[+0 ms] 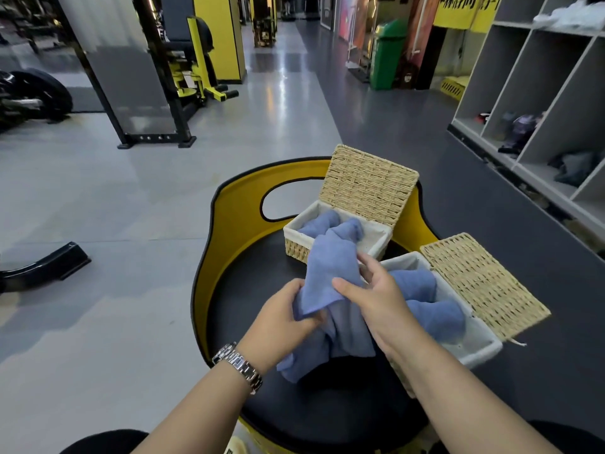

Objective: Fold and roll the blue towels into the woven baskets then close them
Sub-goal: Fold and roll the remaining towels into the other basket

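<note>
Blue cloth is the centre of things: a loose blue towel (330, 290) hangs crumpled between both hands above the black seat pad (262, 306) of a yellow-rimmed stand, and places below are given from that towel. Just to its left, the left hand (288, 314), a metal watch (237, 367) on its wrist, pinches a lower edge of the cloth with curled fingers. Touching it on the right, the right hand (370, 299) grips the bunched middle. The towel's far end trails into the far basket (337, 239) behind it, where another blue towel lies unrolled inside the white lining; that basket's woven lid (370, 185) stands open. Right of the towel, the near basket (458, 326) holds what look like rolled blue towels, its lid (481, 283) thrown back flat.

As a judgement, the task is about halfway: the near basket seems filled but unclosed, while the far one needs this towel folded, rolled and tucked in, then both lids shut.
</note>
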A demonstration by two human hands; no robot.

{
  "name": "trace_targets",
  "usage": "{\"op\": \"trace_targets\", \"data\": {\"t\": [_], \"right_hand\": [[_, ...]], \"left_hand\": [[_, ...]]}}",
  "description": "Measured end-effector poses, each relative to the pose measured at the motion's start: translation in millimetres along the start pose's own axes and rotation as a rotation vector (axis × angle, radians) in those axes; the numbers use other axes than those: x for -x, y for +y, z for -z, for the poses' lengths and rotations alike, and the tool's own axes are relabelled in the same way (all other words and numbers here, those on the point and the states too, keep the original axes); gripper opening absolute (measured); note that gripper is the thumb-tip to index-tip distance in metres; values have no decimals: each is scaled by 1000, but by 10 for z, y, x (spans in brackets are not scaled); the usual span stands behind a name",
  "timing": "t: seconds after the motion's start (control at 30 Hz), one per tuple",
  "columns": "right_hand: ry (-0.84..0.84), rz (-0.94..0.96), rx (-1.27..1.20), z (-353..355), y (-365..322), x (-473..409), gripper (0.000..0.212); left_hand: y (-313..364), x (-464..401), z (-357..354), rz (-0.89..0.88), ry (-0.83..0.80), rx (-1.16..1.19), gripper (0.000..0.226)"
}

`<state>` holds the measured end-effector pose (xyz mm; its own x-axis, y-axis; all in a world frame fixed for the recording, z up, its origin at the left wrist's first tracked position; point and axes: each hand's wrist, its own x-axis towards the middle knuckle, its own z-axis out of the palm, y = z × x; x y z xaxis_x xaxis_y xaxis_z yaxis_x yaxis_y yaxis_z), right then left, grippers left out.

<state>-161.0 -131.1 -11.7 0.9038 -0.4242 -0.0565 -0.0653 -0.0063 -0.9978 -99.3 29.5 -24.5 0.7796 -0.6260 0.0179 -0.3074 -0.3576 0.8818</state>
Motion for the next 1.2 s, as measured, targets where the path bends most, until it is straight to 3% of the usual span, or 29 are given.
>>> {"op": "trace_targets", "data": {"t": [0.07, 0.13, 0.17, 0.23, 0.27, 0.33, 0.4, 0.5, 0.63, 0.8, 0.87, 0.97, 1.03, 1.13, 1.2], "right_hand": [[-82, -24, -124, 37, 2, -26, 74], [-12, 35, 132, 34, 3, -18, 82], [103, 81, 307, 23, 29, -11, 74], [235, 147, 449, -37, 7, 58, 35], [170, 125, 432, -67, 3, 84, 26], [-45, 41, 367, -109, 27, 121, 26], [-82, 58, 403, -117, 24, 124, 19], [109, 102, 390, -87, 30, 94, 14], [225, 89, 328, 23, -44, -2, 24], [413, 120, 502, 446, -134, -142, 22], [439, 55, 399, 568, -165, -178, 18], [340, -81, -9, 587, -195, -183, 17], [271, -116, -206, 542, -174, -168, 19], [98, -114, -478, 463, -157, -144, 29], [-4, -106, -509, 408, -140, -132, 46]], "left_hand": [[3, -17, -18, -27, 99, 15, 13], [8, -26, -15, -21, 177, 31, 13], [10, -30, -10, -15, 209, 39, 14], [19, -33, -6, -12, 244, 30, 15], [25, -29, -8, -18, 231, 9, 15], [30, -13, -20, -54, 129, -33, 24], [34, 2, -11, -89, 5, -42, 43], [31, 3, 40, -124, -13, 0, 49], [-115, -45, 172, 8, 87, -94, 26], [-243, -68, 572, 131, 304, -205, 15], [-263, -77, 721, 148, 402, -228, 13], [-283, -76, 829, 217, 419, -280, 19], [-260, -67, 833, 223, 434, -197, 9], [-198, -51, 803, 184, 467, -61, 22], [-172, -44, 785, 146, 467, -26, 21]]}}
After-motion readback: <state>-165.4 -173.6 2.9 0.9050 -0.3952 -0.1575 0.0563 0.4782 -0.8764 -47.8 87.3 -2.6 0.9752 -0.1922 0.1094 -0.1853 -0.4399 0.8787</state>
